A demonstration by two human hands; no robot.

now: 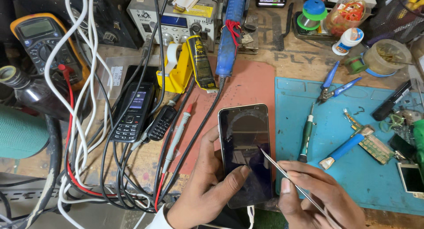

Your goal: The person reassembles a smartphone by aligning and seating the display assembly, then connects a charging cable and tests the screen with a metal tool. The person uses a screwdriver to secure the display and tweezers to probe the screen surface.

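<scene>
My left hand (205, 185) grips a black smartphone (245, 140) with a dark screen, thumb resting on the glass near its lower half. A white cable runs from the phone's bottom edge. My right hand (318, 198) pinches thin metal tweezers (282, 171), whose tip touches the screen close to the phone's right side. The phone lies over a reddish mat (251, 85) next to a blue work mat (357, 176).
Keypad phones (132, 112) and tangled cables (84, 136) lie left. A multimeter (42, 41), yellow tape dispenser (176, 70), glue tube (201, 63) and blue soldering tool (232, 30) sit behind. Screwdriver (305, 138), blue pliers (333, 85), a brush (346, 147) and circuit parts (375, 147) rest on the blue mat.
</scene>
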